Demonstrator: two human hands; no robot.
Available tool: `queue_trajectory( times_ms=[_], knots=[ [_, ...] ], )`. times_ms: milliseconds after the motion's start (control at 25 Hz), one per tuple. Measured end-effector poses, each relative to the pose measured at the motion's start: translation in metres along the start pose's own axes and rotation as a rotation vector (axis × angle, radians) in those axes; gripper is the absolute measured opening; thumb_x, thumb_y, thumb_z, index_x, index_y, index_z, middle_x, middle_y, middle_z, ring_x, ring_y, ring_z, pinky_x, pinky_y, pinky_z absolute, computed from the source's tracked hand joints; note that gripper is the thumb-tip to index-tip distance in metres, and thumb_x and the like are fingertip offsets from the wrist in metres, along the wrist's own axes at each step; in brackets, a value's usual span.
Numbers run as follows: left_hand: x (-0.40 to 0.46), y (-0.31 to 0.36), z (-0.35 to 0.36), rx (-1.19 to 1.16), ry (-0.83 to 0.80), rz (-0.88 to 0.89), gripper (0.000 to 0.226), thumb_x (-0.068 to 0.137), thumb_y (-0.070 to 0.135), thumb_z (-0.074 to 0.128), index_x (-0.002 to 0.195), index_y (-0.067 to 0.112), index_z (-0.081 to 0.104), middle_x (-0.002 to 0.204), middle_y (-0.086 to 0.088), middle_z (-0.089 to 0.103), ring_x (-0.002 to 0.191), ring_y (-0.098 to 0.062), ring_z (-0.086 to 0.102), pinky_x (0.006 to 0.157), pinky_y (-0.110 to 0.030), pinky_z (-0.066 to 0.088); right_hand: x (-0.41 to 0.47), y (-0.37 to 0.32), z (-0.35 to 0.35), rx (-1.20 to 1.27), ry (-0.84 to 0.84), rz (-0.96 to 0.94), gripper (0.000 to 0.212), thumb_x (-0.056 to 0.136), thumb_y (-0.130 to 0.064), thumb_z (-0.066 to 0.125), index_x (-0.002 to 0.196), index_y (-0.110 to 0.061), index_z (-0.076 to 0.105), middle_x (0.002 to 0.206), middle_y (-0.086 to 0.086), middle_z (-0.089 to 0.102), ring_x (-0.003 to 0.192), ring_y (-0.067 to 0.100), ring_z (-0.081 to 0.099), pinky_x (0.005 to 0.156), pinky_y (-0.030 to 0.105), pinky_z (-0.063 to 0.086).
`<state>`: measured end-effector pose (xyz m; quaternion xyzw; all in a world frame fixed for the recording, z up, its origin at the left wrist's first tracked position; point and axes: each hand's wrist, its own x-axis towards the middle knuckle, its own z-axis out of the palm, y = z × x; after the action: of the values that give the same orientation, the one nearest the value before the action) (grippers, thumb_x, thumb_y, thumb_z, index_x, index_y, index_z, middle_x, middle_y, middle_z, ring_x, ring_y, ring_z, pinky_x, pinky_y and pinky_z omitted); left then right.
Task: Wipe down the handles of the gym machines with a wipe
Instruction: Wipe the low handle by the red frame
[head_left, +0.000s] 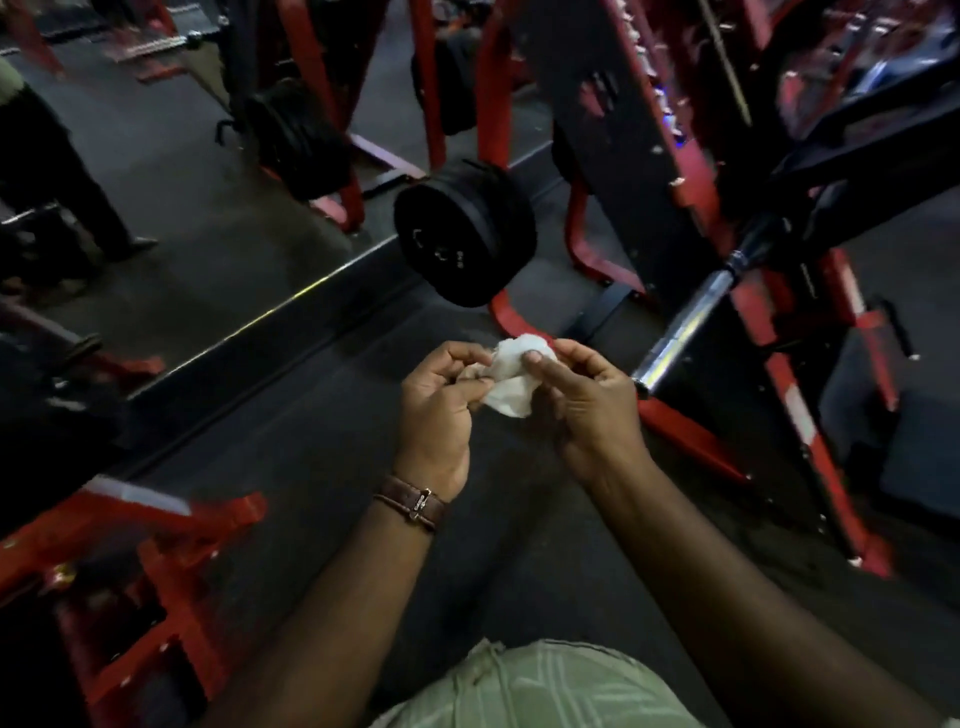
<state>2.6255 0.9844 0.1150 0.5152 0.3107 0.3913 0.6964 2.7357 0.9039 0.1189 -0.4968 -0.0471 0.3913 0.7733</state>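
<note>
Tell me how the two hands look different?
The left hand has a brown strap on its wrist; the right hand has a bare wrist. The left hand pinches the white wipe at its left edge, the right hand at its right. Both hold that same crumpled wipe.

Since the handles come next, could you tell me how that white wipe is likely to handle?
The wipe looks crumpled and limp between the left hand and right hand, so probably floppy and light. It may bunch up when rubbed.
</note>
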Motion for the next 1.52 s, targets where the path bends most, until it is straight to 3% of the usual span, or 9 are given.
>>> queue_trajectory(
  times_ms=[200, 480, 640, 720, 880, 960, 1120, 1280, 1520],
  knots=[
    [0.018, -0.026, 0.085, -0.073, -0.158, -0.129, 0.019, 0.068, -0.003, 0.068, 0.068, 0.014, 0.076, 0.08, -0.009, 0.072, 0.084, -0.023, 0.067, 0.076, -0.029, 0.054, 0.014, -0.043, -0.065, 0.098, 0.087, -0.032, 0.017, 0.072, -0.006, 0.079, 0.088, -0.006, 0.072, 0.097, 0.015, 0.074, 0.092, 0.026, 0.073, 0.075, 0.036, 0.061],
    [0.064, -0.064, 0.204, -0.103, -0.455, -0.296, 0.037, 0.078, -0.024, 0.057, 0.087, 0.008, 0.073, 0.082, -0.004, 0.074, 0.079, -0.016, 0.069, 0.075, -0.03, 0.055, 0.043, -0.091, -0.138, -0.031, 0.464, -0.316, 0.017, 0.089, -0.003, 0.07, 0.105, -0.005, 0.063, 0.075, 0.008, 0.069, 0.065, 0.019, 0.064, 0.056, 0.031, 0.053],
    [0.098, -0.089, 0.27, 0.009, -0.66, -0.349, 0.038, 0.08, -0.021, 0.057, 0.093, 0.008, 0.077, 0.096, -0.01, 0.076, 0.09, -0.025, 0.072, 0.073, -0.03, 0.06, 0.071, -0.127, -0.18, -0.134, 0.617, -0.473, 0.019, 0.091, 0.009, 0.055, 0.088, 0.0, 0.071, 0.087, 0.01, 0.074, 0.085, 0.032, 0.069, 0.075, 0.046, 0.058],
    [0.112, -0.099, 0.297, 0.078, -0.8, -0.302, 0.035, 0.08, -0.017, 0.063, 0.104, 0.006, 0.075, 0.107, -0.012, 0.074, 0.099, -0.025, 0.07, 0.074, -0.026, 0.058, 0.084, -0.139, -0.201, -0.198, 0.614, -0.469, 0.024, 0.09, 0.009, 0.056, 0.098, -0.003, 0.075, 0.102, 0.009, 0.075, 0.101, 0.031, 0.07, 0.089, 0.051, 0.058],
    [0.145, -0.13, 0.359, 0.276, -0.986, -0.117, 0.03, 0.075, -0.011, 0.074, 0.096, 0.01, 0.078, 0.102, -0.003, 0.064, 0.099, -0.024, 0.067, 0.085, -0.034, 0.057, 0.115, -0.154, -0.248, -0.49, 0.691, -0.574, 0.049, 0.071, -0.004, 0.082, 0.117, -0.018, 0.072, 0.116, 0.001, 0.072, 0.114, 0.019, 0.066, 0.099, 0.042, 0.052],
    [0.153, -0.152, 0.387, 0.384, -1.038, -0.041, 0.019, 0.073, 0.0, 0.08, 0.083, 0.016, 0.079, 0.093, 0.001, 0.063, 0.091, -0.02, 0.068, 0.082, -0.034, 0.058, 0.132, -0.158, -0.276, -0.664, 0.824, -0.541, 0.039, 0.073, -0.005, 0.083, 0.109, -0.018, 0.076, 0.106, -0.005, 0.074, 0.105, 0.012, 0.068, 0.095, 0.036, 0.053],
    [0.148, -0.194, 0.435, 0.431, -1.119, -0.134, 0.007, 0.081, -0.001, 0.077, 0.082, 0.003, 0.072, 0.091, -0.01, 0.068, 0.083, -0.017, 0.067, 0.075, -0.034, 0.056, 0.151, -0.164, -0.33, -0.591, 0.953, -0.403, 0.01, 0.079, -0.008, 0.08, 0.082, -0.016, 0.075, 0.087, 0.0, 0.068, 0.081, 0.01, 0.063, 0.073, 0.022, 0.047],
    [0.13, -0.254, 0.502, 0.399, -1.137, -0.341, 0.008, 0.087, -0.001, 0.071, 0.091, -0.004, 0.064, 0.084, -0.013, 0.07, 0.079, -0.023, 0.067, 0.071, -0.038, 0.058, 0.168, -0.169, -0.409, -0.237, 0.978, -0.391, 0.013, 0.084, -0.003, 0.076, 0.082, 0.004, 0.065, 0.075, 0.015, 0.064, 0.067, 0.009, 0.061, 0.059, 0.022, 0.049],
    [0.099, -0.353, 0.603, 0.484, -0.867, -0.529, 0.014, 0.084, -0.005, 0.072, 0.092, 0.005, 0.068, 0.084, -0.007, 0.074, 0.082, -0.02, 0.068, 0.075, -0.037, 0.056, 0.216, -0.177, -0.538, -0.127, 1.125, -0.313, 0.016, 0.082, -0.002, 0.075, 0.077, -0.002, 0.059, 0.069, 0.005, 0.061, 0.067, 0.01, 0.055, 0.064, 0.031, 0.047]
  ],
)
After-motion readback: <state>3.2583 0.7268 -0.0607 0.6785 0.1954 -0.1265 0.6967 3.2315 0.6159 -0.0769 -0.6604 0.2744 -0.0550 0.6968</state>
